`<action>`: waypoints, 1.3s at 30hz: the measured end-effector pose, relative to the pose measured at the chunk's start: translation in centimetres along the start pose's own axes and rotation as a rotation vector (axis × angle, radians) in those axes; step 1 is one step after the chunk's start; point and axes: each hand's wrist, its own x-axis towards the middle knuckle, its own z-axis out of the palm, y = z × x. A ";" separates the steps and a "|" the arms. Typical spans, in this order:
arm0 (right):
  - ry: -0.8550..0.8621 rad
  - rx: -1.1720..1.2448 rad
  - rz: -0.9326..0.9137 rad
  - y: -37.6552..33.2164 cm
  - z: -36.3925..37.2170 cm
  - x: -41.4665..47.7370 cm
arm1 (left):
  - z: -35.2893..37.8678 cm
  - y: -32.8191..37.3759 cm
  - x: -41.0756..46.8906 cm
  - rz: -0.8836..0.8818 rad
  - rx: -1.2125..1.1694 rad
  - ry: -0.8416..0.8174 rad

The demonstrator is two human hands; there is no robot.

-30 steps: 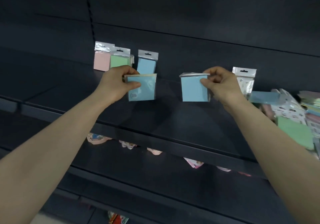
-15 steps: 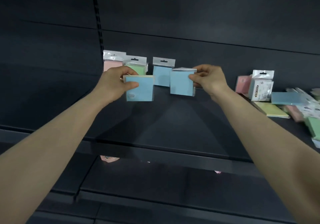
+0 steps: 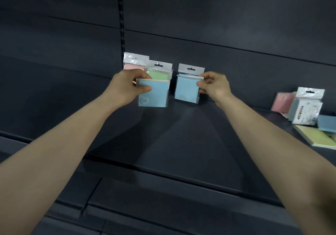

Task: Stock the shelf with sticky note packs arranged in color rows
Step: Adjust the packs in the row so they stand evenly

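While pinching blue pack (image 3: 186, 91) in right grip (image 3: 200, 87) and clutching second blue pack (image 3: 154, 96) in left grip (image 3: 143, 87), apparently building blue row, far left on shelf (image 3: 181, 134). Likely next: stand right-held one upright against standing blue pack (image 3: 190, 69), then let go.

Dark back panel (image 3: 227, 12), slotted upright (image 3: 121, 16), seemingly metal.

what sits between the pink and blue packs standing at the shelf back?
One green pack, upright, head view; a held blue pack hides its lower part.
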 end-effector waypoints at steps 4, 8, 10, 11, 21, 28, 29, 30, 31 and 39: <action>0.089 -0.138 -0.088 0.6 0.3 0.9 | 0.2 -0.3 0.5 -0.009 -0.019 0.004; 0.166 -0.191 -0.131 1.1 0.7 1.2 | 0.2 -0.5 0.8 -0.012 -0.014 0.007; 0.174 -0.233 -0.152 1.3 0.8 1.4 | 0.3 -0.5 1.1 -0.005 -0.011 0.011; 0.176 -0.245 -0.159 1.4 0.9 1.5 | 0.3 -0.6 1.1 -0.004 -0.012 0.012; 0.181 -0.458 -0.375 1.3 0.4 1.3 | 0.8 -0.4 1.8 0.053 0.032 -0.010; 0.222 -0.671 -0.572 2.1 -4.3 0.9 | 3.4 2.4 3.6 0.205 0.160 -0.120; 0.211 -0.711 -0.595 2.2 -5.1 0.7 | 3.9 2.9 3.9 0.229 0.162 -0.132; 0.201 -0.756 -0.613 2.5 -6.0 0.5 | 4.5 3.3 4.2 0.247 0.171 -0.146; 0.193 -0.801 -0.630 2.7 -6.7 0.2 | 5.1 3.7 4.5 0.259 0.189 -0.158; 0.183 -0.953 -0.672 4.5 -10.2 -1.0 | 9.3 4.8 6.8 0.320 0.339 -0.127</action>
